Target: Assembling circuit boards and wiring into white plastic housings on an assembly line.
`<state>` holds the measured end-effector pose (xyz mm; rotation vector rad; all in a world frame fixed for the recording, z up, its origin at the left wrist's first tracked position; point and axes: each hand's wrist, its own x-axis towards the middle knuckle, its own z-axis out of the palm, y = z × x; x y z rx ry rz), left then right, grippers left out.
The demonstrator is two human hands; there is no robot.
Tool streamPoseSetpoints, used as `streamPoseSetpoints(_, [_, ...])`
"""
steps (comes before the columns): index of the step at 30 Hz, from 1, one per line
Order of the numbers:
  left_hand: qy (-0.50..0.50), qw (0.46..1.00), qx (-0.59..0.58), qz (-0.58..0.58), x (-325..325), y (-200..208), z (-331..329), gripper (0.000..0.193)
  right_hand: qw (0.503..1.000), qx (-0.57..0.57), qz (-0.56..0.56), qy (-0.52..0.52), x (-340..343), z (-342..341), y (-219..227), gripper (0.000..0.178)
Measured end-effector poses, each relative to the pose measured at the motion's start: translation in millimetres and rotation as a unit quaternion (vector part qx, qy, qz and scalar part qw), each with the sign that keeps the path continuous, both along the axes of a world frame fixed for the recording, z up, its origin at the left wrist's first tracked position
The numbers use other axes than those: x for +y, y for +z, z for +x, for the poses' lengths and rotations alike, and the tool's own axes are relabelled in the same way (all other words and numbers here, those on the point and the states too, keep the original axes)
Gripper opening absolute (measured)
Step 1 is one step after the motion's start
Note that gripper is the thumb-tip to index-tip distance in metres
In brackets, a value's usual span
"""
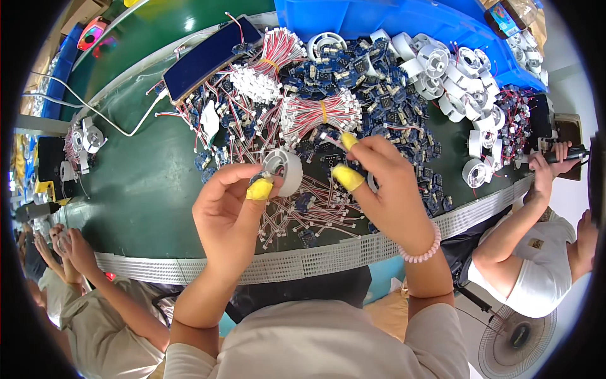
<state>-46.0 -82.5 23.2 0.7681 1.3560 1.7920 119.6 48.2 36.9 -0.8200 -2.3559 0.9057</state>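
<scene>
My left hand (227, 205) is closed around the edge of a white round plastic housing (292, 174), its yellow-wrapped thumb against the near side. A small part shows between thumb and housing, too small to make out. My right hand (394, 192) is to the right, thumb and forefinger apart, both tips wrapped in yellow. A small white connector (326, 137) lies by its forefinger tip; I see no grip on it. Beyond the hands lies a banded bundle of red and white wires (320, 115). Loose wires (315, 211) with connectors spread below the housing.
Blue circuit boards (391, 104) are heaped behind my right hand. White housings (457, 79) pile up at the right, by a blue bin (366, 16). A dark flat panel (211, 60) stands at the back left. Co-workers sit on both sides; a fan (517, 341) stands lower right.
</scene>
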Motion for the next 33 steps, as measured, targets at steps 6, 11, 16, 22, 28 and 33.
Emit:
streamPoseSetpoints(6, [-0.013,1.0,0.009,0.007,0,3,4,0.019,0.998,0.047,0.036,0.002,-7,1,-1,0.027])
streamPoseSetpoints(11, [-0.036,0.999,-0.021,-0.019,2,-3,6,0.026,0.957,0.164,-0.235,0.053,-19,-5,-1,0.018])
streamPoseSetpoints(16, [-0.084,0.996,-0.027,-0.001,1,3,7,0.03,0.899,0.206,-0.381,0.059,-28,-14,-8,0.02])
streamPoseSetpoints(22, [-0.081,0.993,-0.075,-0.05,0,4,2,0.028,0.954,0.147,-0.253,0.071,-27,-19,-9,0.015])
streamPoseSetpoints(28, [-0.08,0.993,-0.076,-0.052,-3,1,0,0.025,0.968,0.141,-0.195,0.071,-25,-25,-12,0.012])
streamPoseSetpoints(33, [-0.1,0.991,-0.049,-0.074,-6,2,-7,0.023,0.959,0.127,-0.229,0.106,-21,-23,-11,0.014])
